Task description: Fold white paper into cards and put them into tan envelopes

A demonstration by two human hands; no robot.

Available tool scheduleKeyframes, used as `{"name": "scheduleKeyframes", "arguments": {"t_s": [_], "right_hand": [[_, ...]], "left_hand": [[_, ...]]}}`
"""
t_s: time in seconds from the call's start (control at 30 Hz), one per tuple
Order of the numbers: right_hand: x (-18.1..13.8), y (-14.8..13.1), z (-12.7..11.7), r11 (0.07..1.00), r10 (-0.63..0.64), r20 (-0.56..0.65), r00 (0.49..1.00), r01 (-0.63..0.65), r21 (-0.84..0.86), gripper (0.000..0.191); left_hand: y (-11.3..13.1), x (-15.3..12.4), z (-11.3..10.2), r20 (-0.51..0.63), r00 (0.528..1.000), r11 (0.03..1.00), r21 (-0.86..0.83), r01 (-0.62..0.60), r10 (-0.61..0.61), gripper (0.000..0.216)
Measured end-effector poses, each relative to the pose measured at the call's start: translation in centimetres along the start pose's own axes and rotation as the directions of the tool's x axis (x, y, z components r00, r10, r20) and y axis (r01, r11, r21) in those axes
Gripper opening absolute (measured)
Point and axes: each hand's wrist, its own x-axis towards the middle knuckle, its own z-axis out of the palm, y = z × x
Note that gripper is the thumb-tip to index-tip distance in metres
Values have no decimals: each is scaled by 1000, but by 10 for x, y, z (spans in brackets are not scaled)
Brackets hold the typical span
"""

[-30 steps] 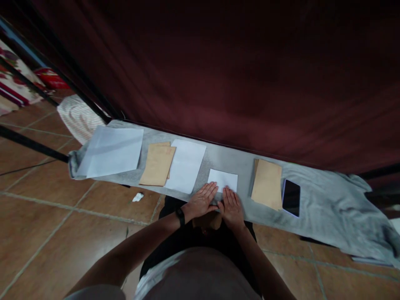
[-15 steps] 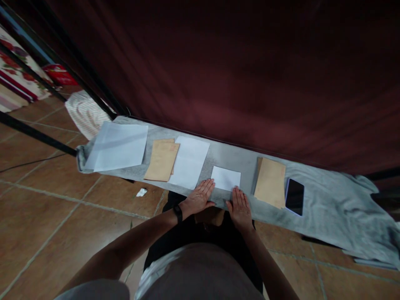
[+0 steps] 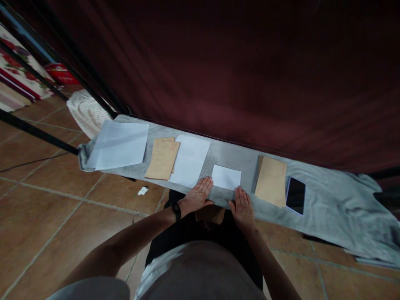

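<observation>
A small white sheet of paper [image 3: 226, 176], perhaps folded, lies flat near the front edge of a narrow bench covered with grey cloth [image 3: 234, 156]. My left hand [image 3: 200, 193], with a dark band at the wrist, rests flat at the sheet's lower left corner, fingers stretched out. At its lower right corner my right hand [image 3: 243, 207] lies flat, fingers extended. Neither hand grips anything. Left of the small sheet is a larger white sheet [image 3: 192, 160], partly under brown envelopes [image 3: 162, 159]. Another stack of brown envelopes [image 3: 270, 181] lies to the right of my right hand.
A phone [image 3: 295, 196] lies beside the right envelopes, and the cloth is rumpled beyond it. Large white sheets [image 3: 121, 145] cover the bench's left end. A dark red curtain [image 3: 225, 83] hangs behind. A scrap of white paper [image 3: 143, 191] is on the tiled floor.
My left hand has slid slightly left, off the small sheet's corner area. My right hand has shifted a little to the right. The papers and envelopes lie as before; the view moved slightly.
</observation>
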Motion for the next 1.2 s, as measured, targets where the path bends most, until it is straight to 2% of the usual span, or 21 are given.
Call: {"name": "scheduleKeyframes", "arguments": {"t_s": [0.2,0.4,0.63,0.8,0.97,1.1,1.2], "right_hand": [[10,-11,-7,999,24,-12,1000,-24,26,64],[23,-29,-6,999,-34,78,996,32,26,56],[21,-28,-8,999,-41,90,995,43,-19,53],[20,-29,-9,1000,-16,76,997,16,-6,52],[22,-31,-8,1000,9,78,997,-9,-5,51],[21,-31,-7,1000,20,84,996,-19,-10,52],[21,-32,-7,1000,26,86,996,-25,-9,52]], "left_hand": [[1,1,1,10,1000,1000,-2,2,-2,89],[1,0,3,15,1000,1000,-10,1,-1,89],[2,1,-1,41,999,1000,8,4,-4,88],[7,3,-7,-16,999,999,-8,37,-37,80],[25,20,-4,-63,998,998,-58,6,-10,64],[41,43,6,-54,999,993,-118,-13,6,63],[43,58,12,-46,999,992,-127,7,-13,65]]}}
